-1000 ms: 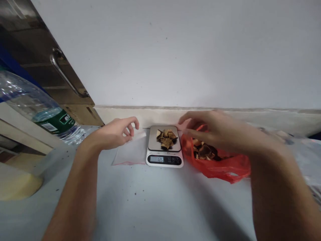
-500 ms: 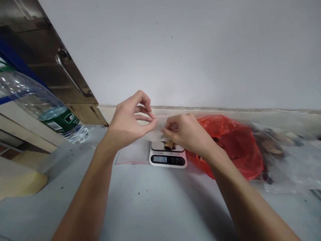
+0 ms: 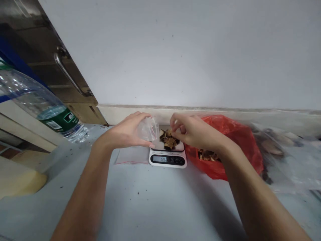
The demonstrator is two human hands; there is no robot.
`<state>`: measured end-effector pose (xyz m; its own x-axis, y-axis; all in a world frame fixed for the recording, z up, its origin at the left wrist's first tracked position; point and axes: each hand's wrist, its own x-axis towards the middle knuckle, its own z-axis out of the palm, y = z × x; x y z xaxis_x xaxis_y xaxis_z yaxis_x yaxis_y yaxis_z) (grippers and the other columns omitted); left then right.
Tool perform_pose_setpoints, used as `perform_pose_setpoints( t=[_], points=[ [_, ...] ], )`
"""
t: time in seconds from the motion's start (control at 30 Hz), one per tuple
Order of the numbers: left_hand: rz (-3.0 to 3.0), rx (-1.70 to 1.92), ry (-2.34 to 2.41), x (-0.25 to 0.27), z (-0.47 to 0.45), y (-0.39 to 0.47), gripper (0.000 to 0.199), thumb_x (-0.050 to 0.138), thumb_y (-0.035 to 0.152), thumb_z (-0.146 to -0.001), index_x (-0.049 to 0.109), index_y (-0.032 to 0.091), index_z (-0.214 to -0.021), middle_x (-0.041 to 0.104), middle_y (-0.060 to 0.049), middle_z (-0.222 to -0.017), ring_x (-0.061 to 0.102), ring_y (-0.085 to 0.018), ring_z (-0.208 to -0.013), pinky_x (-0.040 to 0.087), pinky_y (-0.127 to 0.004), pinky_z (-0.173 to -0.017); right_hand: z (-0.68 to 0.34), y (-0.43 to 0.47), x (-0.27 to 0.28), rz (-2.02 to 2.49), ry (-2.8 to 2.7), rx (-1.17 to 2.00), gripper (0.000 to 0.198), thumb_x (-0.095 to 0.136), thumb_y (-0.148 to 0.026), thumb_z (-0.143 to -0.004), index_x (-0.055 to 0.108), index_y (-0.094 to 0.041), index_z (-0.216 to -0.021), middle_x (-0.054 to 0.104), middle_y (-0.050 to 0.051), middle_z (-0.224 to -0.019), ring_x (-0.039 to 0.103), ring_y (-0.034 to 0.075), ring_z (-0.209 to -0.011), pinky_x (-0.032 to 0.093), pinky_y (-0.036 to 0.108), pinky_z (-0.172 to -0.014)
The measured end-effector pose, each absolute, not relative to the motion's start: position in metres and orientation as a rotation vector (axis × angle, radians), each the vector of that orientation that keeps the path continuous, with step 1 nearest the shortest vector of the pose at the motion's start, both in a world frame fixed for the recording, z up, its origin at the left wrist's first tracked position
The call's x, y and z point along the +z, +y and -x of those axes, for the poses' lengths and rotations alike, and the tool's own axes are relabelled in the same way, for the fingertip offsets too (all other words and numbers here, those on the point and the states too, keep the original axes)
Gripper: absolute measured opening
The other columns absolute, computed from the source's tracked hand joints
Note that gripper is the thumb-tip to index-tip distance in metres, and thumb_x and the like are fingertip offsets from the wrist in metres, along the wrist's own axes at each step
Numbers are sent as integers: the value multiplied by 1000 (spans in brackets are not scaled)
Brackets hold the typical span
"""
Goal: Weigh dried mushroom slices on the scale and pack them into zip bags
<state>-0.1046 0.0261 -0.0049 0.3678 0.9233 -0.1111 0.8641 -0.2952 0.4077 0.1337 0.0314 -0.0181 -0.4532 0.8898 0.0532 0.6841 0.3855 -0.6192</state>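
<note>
My left hand point(image 3: 125, 132) is curled around a clear zip bag point(image 3: 145, 130), thumb below and fingers above, with the bag's mouth turned toward the scale. A small white digital kitchen scale point(image 3: 167, 164) stands below, its lit display showing digits that look like 126. Dried brown pieces point(image 3: 169, 142), perhaps dried mushroom slices, are heaped on its plate. Over the heap's right side, my right hand point(image 3: 199, 132) pinches at the pieces with thumb and fingertips. Another clear zip bag point(image 3: 131, 156) lies flat left of the scale, partly under my left hand.
A red plastic bag point(image 3: 244, 150) holding more dried pieces sits right of the scale. Clear bags with brown contents point(image 3: 273, 147) lie farther right. At the left is a large water bottle point(image 3: 59, 117), before a metal door handle point(image 3: 69, 75). A white wall point(image 3: 180, 60) rises behind.
My hands have lowered and parted from the bag's top edge. The left hand now grips the bag alone, its mouth spread, while the right hand has come to the dried pieces.
</note>
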Motion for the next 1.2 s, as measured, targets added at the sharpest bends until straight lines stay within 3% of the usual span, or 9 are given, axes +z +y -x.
perform_pose_setpoints(
  t=[0.1, 0.2, 0.53, 0.63, 0.77, 0.97, 1.1, 1.2],
  points=[
    [-2202, 77, 1584, -12, 113, 31, 106, 77, 70, -67, 38, 27, -156, 39, -11, -165, 36, -37, -151, 35, -42, -120, -136, 35, -22, 1396, -2542, 719, 21, 64, -3, -77, 59, -22, -83, 71, 1, -84, 63, 16, -74, 41, 25, -63],
    [-2195, 37, 1556, -15, 112, 33, 108, 76, 68, -67, 35, 26, -158, 40, -13, -164, 37, -36, -151, 34, -42, -120, -134, 37, -27, 1367, -2598, 737, 23, 58, 1, -76, 61, -21, -82, 72, 2, -84, 62, 16, -74, 41, 25, -63],
    [-2149, 24, 1546, -8, 103, 28, 107, 76, 64, -67, 36, 26, -158, 43, -13, -162, 41, -36, -148, 35, -42, -118, -153, 25, 4, 1286, -2401, 725, 14, 58, -11, -77, 66, -22, -80, 73, 0, -80, 65, 16, -70, 48, 27, -65],
    [-2148, -10, 1543, -6, 102, 27, 106, 77, 62, -66, 37, 26, -157, 44, -12, -161, 41, -35, -148, 34, -40, -119, -170, 15, 23, 1431, -2437, 653, 20, 57, -11, -72, 72, -24, -76, 77, 1, -82, 66, 20, -70, 49, 31, -65],
    [-2153, -12, 1501, -9, 103, 28, 105, 78, 62, -62, 42, 23, -153, 47, -13, -156, 42, -36, -146, 36, -39, -117, -191, 11, 28, 1873, -2371, 415, 20, 61, -13, -68, 76, -27, -70, 74, 5, -70, 62, 24, -57, 45, 36, -54],
    [-2121, 1, 1504, -11, 106, 31, 95, 78, 60, -62, 43, 22, -141, 52, -13, -148, 51, -34, -135, 43, -38, -108, -183, 15, 14, 1683, -2384, 465, 26, 63, -18, -75, 79, -29, -93, 79, 5, -90, 69, 23, -69, 49, 33, -59],
    [-2096, 12, 1500, -9, 106, 29, 93, 79, 57, -63, 39, 27, -141, 49, -11, -153, 50, -33, -137, 43, -39, -109, -160, 14, 10, 1546, -2496, 585, 24, 61, -15, -81, 77, -27, -94, 78, 2, -95, 69, 20, -80, 49, 29, -66],
    [-2074, 35, 1476, -10, 107, 30, 91, 81, 56, -62, 40, 28, -138, 50, -11, -153, 48, -33, -139, 41, -40, -110, -147, 15, 8, 1523, -2519, 665, 20, 58, -13, -85, 74, -24, -91, 75, 2, -88, 64, 17, -74, 45, 27, -62]
  ],
)
